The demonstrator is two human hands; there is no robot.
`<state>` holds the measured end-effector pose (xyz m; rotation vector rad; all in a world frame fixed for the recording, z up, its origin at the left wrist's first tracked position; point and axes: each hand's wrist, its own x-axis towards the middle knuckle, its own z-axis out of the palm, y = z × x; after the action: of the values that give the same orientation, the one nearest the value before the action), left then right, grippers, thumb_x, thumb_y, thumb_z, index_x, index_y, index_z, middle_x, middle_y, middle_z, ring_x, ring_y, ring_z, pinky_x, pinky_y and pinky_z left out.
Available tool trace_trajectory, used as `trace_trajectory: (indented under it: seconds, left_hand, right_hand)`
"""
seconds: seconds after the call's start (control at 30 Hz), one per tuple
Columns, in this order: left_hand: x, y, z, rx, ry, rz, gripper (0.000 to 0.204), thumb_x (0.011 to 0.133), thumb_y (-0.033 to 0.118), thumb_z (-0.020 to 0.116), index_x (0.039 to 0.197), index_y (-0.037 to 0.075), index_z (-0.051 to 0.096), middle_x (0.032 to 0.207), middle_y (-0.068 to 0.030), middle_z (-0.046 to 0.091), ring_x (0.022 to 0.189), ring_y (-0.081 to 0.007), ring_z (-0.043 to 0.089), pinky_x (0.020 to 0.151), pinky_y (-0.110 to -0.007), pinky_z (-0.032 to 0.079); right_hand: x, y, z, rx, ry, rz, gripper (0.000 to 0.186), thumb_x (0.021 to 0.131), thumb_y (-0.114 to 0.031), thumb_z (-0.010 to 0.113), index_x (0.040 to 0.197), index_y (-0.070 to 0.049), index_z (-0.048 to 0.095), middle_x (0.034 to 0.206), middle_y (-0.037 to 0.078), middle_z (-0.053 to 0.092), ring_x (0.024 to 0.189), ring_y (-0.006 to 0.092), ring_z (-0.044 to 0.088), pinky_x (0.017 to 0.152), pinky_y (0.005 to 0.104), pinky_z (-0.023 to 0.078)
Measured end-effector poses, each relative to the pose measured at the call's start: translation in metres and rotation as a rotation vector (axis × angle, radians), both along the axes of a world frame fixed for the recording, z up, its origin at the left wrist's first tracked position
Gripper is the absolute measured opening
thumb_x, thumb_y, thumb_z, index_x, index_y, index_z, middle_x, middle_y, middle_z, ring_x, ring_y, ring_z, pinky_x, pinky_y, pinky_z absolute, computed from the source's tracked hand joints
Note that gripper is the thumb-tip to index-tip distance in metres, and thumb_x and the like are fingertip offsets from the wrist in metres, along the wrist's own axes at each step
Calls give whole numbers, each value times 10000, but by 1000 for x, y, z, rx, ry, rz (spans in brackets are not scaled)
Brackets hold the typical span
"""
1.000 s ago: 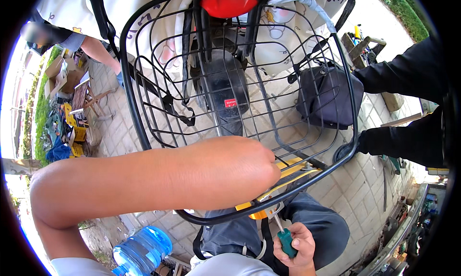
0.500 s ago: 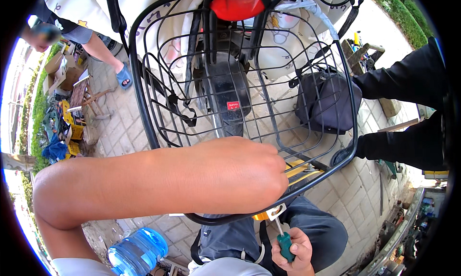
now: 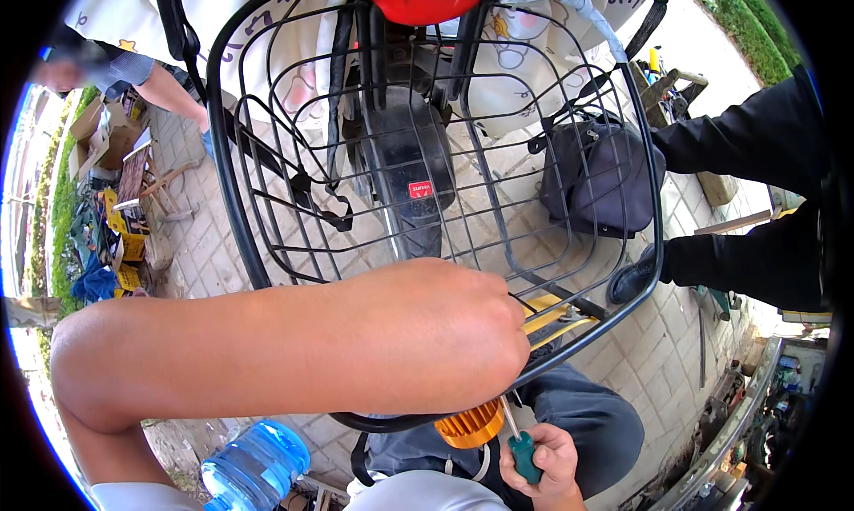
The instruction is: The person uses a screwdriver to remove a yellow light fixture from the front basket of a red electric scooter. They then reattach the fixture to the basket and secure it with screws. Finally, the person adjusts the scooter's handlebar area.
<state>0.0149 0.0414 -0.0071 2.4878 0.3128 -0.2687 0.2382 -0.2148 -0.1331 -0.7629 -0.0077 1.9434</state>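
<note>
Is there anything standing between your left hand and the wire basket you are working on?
Nothing visible does: the left hand already rests against the near rim of the black wire basket. The right hand holds a green-handled screwdriver just beneath that rim, beside an orange ribbed part.

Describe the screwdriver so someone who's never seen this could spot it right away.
Start at the big black wire basket filling the middle of the view, then drop below its near rim at the lower right. There the right hand grips a screwdriver pointing up toward the basket, beside an orange ribbed part. Its green handle and thin metal shaft set it apart.
</note>
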Motion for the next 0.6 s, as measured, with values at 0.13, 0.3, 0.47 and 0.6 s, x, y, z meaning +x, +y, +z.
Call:
trace_trajectory:
  seconds: [0.13, 0.3, 0.47, 0.6]
  left_hand:
    - [1, 0, 1, -5, -14, 15, 137, 802, 137, 577, 814, 1, 574, 814, -85, 563, 845, -252, 591, 610, -373, 544]
    - [3, -1, 2, 25, -16, 32, 133, 775, 137, 595, 792, 7, 577, 807, -73, 560, 840, -234, 591, 591, -354, 545]
    - [1, -6, -1, 168, -117, -25, 107, 752, 137, 606, 753, 34, 576, 775, -47, 553, 814, -202, 590, 573, -323, 547]
    - [2, -6, -6, 172, -151, -30, 98, 753, 137, 609, 756, 44, 581, 765, -40, 555, 801, -196, 588, 571, -314, 544]
  right_hand:
    - [-5, 4, 0, 55, -106, -89, 393, 827, -123, 741, 1131, 55, 568, 928, 260, 637, 529, 244, 586, 404, 308, 427]
    - [-16, 3, 3, 277, -813, -147, 457, 670, -12, 831, 993, 34, 511, 916, 176, 604, 534, 191, 588, 431, 288, 455]
    - [-11, 12, 3, 747, -1462, -91, 396, 691, -11, 818, 951, 37, 524, 895, 186, 603, 520, 200, 585, 430, 278, 463]
    - [-10, -1, 3, 231, -728, -160, 361, 708, -4, 811, 942, 38, 538, 876, 184, 605, 510, 201, 581, 414, 278, 457]
